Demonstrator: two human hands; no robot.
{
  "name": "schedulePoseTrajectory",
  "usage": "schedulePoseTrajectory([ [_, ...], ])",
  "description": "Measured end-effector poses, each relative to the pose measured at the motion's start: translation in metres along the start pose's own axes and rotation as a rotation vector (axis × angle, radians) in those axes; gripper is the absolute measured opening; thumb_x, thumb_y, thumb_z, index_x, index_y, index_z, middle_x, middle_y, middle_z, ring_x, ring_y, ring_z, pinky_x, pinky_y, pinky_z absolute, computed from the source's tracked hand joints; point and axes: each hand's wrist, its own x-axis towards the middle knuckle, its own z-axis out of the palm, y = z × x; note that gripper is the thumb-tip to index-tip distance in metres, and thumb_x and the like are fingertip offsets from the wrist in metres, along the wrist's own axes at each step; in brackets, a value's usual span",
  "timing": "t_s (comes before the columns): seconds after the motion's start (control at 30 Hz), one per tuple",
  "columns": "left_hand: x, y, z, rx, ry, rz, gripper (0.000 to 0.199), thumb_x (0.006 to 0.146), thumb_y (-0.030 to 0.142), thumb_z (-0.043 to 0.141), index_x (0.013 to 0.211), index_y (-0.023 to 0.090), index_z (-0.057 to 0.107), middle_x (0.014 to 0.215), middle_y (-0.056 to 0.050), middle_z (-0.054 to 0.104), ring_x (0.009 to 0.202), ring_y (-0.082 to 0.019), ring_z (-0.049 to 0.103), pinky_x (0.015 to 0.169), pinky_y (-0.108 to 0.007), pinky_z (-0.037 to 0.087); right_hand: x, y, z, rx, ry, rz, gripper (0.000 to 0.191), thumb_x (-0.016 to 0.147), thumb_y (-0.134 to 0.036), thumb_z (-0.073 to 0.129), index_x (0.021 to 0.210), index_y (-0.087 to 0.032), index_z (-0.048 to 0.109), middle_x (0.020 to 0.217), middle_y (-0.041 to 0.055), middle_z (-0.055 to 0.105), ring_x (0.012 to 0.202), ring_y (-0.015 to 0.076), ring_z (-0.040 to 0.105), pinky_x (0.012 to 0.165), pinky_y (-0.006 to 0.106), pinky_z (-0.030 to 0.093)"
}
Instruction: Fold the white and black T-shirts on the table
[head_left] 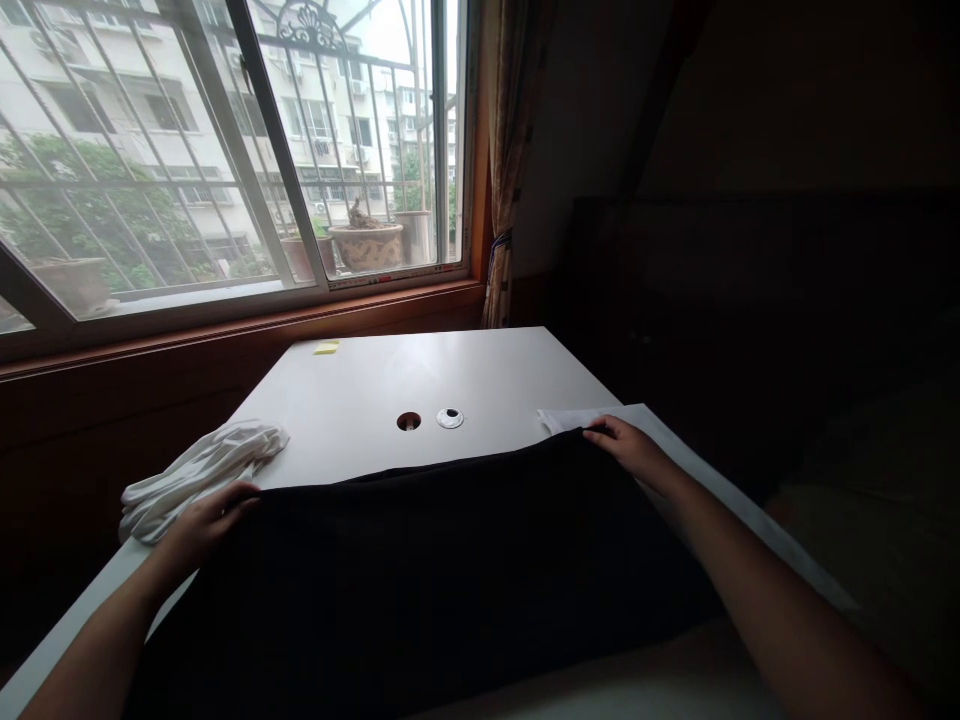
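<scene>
The white tabletop (480,370) was smooth and faintly glossy, with a round hole (409,422) and a white disc (450,418) with a dark opening at twelve o'clock from your body. At ten o'clock, a soft white cloth (202,470) lay bunched in long, loose folds; at eleven, far off, was a small square yellow sticky note (326,348). A thin white sheet (570,418) lay flat at one o'clock, near your right hand (626,450).

Your black cloth (450,580) spread at twelve o'clock, close before you: matte, opaque, its far edge stretched in a slightly wavy line. Your left hand's (214,520) fingers pinched its far left corner, your right hand's its far right one.
</scene>
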Motion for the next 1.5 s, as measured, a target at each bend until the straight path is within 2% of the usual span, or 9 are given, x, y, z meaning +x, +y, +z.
schedulePoseTrajectory([
  [0.13, 0.009, 0.005, -0.012, 0.053, -0.012, -0.021, 0.048, 0.081, 0.068, 0.055, 0.098, 0.026, 0.072, 0.092, -0.005, 0.078, 0.086, -0.029, 0.073, 0.072, -0.035, 0.059, 0.014, 0.001, -0.002, -0.104, 0.046, -0.059, 0.032, 0.084, -0.054, 0.067, 0.100, -0.026, 0.070, 0.094, 0.0050, 0.075, 0.089, 0.0287, 0.069, 0.077, 0.038, 0.053],
  [0.27, 0.022, 0.004, 0.004, 0.224, -0.088, -0.025, 0.041, 0.084, 0.057, 0.051, 0.097, 0.024, 0.072, 0.096, -0.008, 0.077, 0.088, -0.030, 0.072, 0.077, -0.039, 0.059, 0.026, 0.021, 0.010, -0.147, 0.058, 0.005, 0.031, 0.083, -0.051, 0.068, 0.103, -0.027, 0.069, 0.097, 0.0061, 0.074, 0.090, 0.0288, 0.069, 0.078, 0.039, 0.054],
  [0.5, 0.018, -0.009, 0.038, 0.490, 0.124, 0.130, 0.042, 0.092, 0.045, 0.043, 0.112, 0.022, 0.072, 0.112, -0.013, 0.070, 0.107, -0.034, 0.066, 0.094, -0.047, 0.054, 0.017, 0.049, 0.028, -0.263, 0.185, -0.027, 0.047, 0.087, -0.052, 0.061, 0.125, -0.025, 0.060, 0.115, 0.0102, 0.065, 0.096, 0.0264, 0.065, 0.088, 0.041, 0.054],
  [0.67, 0.009, 0.014, 0.052, 0.605, 0.247, 0.203, 0.047, 0.095, 0.031, 0.041, 0.135, 0.016, 0.063, 0.132, -0.018, 0.064, 0.125, -0.037, 0.058, 0.103, -0.053, 0.050, 0.010, 0.049, 0.034, -0.318, 0.236, -0.086, 0.047, 0.090, -0.052, 0.056, 0.128, -0.025, 0.058, 0.113, 0.0099, 0.063, 0.096, 0.0270, 0.063, 0.093, 0.044, 0.054],
  [0.73, 0.007, 0.031, 0.066, 0.599, 0.224, 0.284, 0.049, 0.099, 0.033, 0.038, 0.140, 0.015, 0.059, 0.141, -0.018, 0.061, 0.135, -0.037, 0.052, 0.112, -0.055, 0.042, 0.008, 0.046, 0.037, -0.351, 0.266, -0.136, 0.048, 0.091, -0.049, 0.054, 0.134, -0.025, 0.055, 0.114, 0.0108, 0.062, 0.101, 0.0288, 0.063, 0.096, 0.045, 0.053],
  [0.83, 0.004, 0.051, 0.094, 0.576, 0.105, 0.402, 0.053, 0.105, 0.042, 0.036, 0.153, 0.024, 0.049, 0.155, -0.011, 0.053, 0.150, -0.033, 0.038, 0.122, -0.058, 0.029, 0.004, 0.039, 0.039, -0.451, 0.295, -0.255, 0.049, 0.093, -0.043, 0.050, 0.139, -0.026, 0.054, 0.118, 0.0127, 0.060, 0.110, 0.0319, 0.060, 0.104, 0.048, 0.048],
  [0.97, 0.001, 0.049, 0.118, 0.556, -0.058, 0.392, 0.059, 0.106, 0.050, 0.033, 0.162, 0.031, 0.031, 0.166, -0.003, 0.038, 0.156, -0.028, 0.027, 0.126, -0.057, 0.021, 0.000, 0.035, 0.038, -0.517, 0.274, -0.332, 0.047, 0.095, -0.040, 0.047, 0.141, -0.030, 0.056, 0.121, 0.0116, 0.060, 0.112, 0.0323, 0.059, 0.109, 0.048, 0.044],
  [1.2, 0.009, 0.019, 0.101, 0.578, -0.079, 0.249, 0.060, 0.107, 0.050, 0.027, 0.162, 0.026, 0.030, 0.168, -0.003, 0.031, 0.158, -0.025, 0.022, 0.127, -0.052, 0.016, 0.008, 0.050, 0.034, -0.491, 0.227, -0.337, 0.038, 0.095, -0.040, 0.045, 0.121, -0.027, 0.069, 0.111, 0.0109, 0.065, 0.107, 0.0325, 0.061, 0.102, 0.050, 0.048],
  [1.5, 0.014, -0.011, 0.093, 0.513, 0.008, 0.177, 0.058, 0.106, 0.047, 0.029, 0.157, 0.023, 0.043, 0.165, -0.007, 0.038, 0.155, -0.024, 0.031, 0.125, -0.048, 0.025, 0.011, 0.059, 0.031, -0.356, 0.221, -0.209, 0.042, 0.093, -0.049, 0.050, 0.123, -0.029, 0.071, 0.113, 0.0093, 0.066, 0.107, 0.0312, 0.064, 0.101, 0.048, 0.050],
])
